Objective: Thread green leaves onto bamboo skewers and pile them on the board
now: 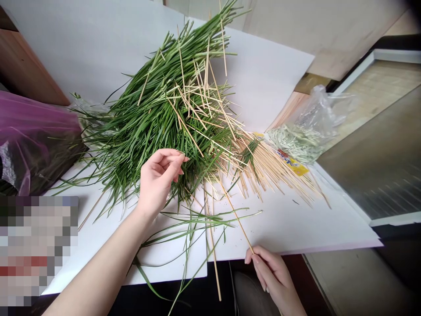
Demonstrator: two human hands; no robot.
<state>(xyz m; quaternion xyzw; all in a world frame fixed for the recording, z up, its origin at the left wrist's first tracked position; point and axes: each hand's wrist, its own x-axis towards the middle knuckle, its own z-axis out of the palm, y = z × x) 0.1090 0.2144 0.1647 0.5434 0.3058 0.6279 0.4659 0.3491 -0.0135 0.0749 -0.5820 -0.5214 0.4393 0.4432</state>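
Note:
A large heap of green chives point(158, 101) lies across the middle of the white surface. Many thin wooden skewers point(269, 162) are spread over its right side and fan out to the right. My left hand point(161, 175) is over the heap's lower edge, thumb and fingers pinched together; what it holds, if anything, is too small to make out. At the front edge, my right hand point(271, 274) grips the lower end of one skewer point(237, 215), which points up and left toward the heap. Loose chive leaves point(197, 219) lie between the hands.
A purple plastic bag point(39, 127) stands at the left. At the right is a clear bag point(302, 136) with pale green contents, beside a yellow label point(294, 164). White sheets point(279, 224) cover the surface. A framed glass panel point(381, 162) is at the far right.

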